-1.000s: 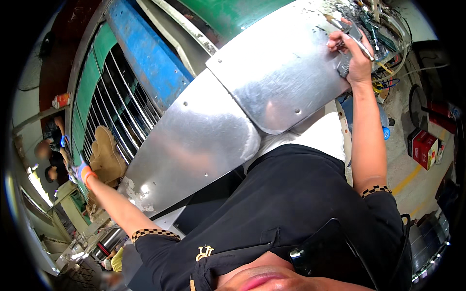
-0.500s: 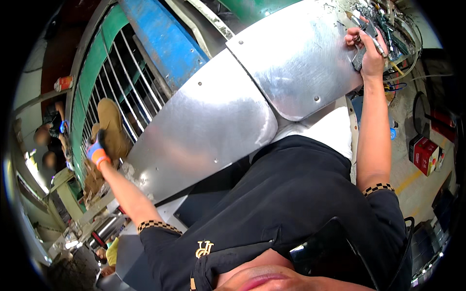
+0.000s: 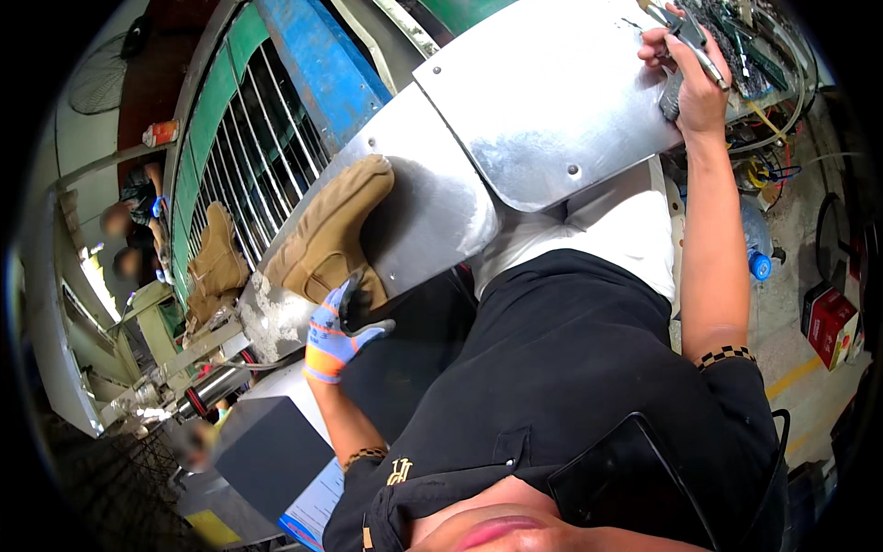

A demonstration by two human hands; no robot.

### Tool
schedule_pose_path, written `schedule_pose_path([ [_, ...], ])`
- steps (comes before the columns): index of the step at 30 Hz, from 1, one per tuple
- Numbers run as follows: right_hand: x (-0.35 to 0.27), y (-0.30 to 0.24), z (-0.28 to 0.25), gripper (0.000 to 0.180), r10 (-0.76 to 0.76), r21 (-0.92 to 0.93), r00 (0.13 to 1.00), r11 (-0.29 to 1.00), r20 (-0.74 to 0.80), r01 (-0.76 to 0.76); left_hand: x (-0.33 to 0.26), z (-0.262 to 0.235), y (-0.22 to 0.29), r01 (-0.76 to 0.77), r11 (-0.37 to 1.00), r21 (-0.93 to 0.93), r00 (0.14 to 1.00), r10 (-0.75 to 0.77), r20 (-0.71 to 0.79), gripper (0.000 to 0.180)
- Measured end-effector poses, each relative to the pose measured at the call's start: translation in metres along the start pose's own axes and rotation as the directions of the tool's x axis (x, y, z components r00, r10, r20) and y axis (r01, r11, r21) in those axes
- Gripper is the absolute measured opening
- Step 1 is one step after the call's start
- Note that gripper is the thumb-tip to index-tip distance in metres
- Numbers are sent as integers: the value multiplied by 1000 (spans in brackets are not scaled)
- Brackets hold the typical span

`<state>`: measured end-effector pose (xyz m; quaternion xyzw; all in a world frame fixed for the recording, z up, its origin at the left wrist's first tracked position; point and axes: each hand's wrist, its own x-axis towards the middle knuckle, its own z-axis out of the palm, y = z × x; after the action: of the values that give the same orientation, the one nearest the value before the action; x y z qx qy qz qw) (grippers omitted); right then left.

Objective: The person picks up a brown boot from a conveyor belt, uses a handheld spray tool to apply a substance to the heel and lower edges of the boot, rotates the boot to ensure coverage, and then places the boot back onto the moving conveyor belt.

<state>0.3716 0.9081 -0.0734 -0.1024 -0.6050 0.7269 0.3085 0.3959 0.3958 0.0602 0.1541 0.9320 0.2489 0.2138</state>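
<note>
My left hand (image 3: 333,345), in a blue and orange glove with dark fingertips, grips a tan ankle-high boot (image 3: 331,230) by its shaft opening, thumb sticking out to the side. The boot lies over the left panel of a shiny metal worktop (image 3: 432,216), toe pointing away. Bare, my right hand (image 3: 704,101) is closed around a slim silver pen-shaped tool (image 3: 710,69) at the worktop's far right end; its exact kind cannot be made out. A dark grey piece (image 3: 671,97) shows beside that palm. Another tan boot (image 3: 219,248) stands at the left.
Beyond the worktop's left part is a green frame with metal bars (image 3: 262,120), beside a blue beam (image 3: 322,55). Tools and cables (image 3: 750,55) crowd the far right end. A red box (image 3: 831,324) and water bottle (image 3: 756,241) are at right. Other people (image 3: 138,221) are at far left.
My left hand has brought a boot from the left over onto the metal worktop, nearer my body. My right hand stays at the far right with the tool. The view has shifted slightly.
</note>
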Motion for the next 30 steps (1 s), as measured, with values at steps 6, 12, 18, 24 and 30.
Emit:
schedule_pose_path([
  [6,-7,-13,7,37,126,141,988,984,-90,-113,113,-11,82,-312,587,747,747,637,-189,87],
  [12,-14,-16,0,42,108,126,994,986,21,-110,129,-23,62,-246,779,577,908,393,-142,66],
  [18,-17,-27,6,41,143,104,989,985,-29,-140,58,-73,90,-473,879,66,504,331,-798,54],
  [24,-34,-37,16,41,99,-50,969,995,225,-89,128,-82,82,-759,565,323,200,674,-711,76],
  [30,-69,-114,83,42,10,174,885,979,465,-103,169,-55,137,-837,512,-190,498,573,-650,63],
])
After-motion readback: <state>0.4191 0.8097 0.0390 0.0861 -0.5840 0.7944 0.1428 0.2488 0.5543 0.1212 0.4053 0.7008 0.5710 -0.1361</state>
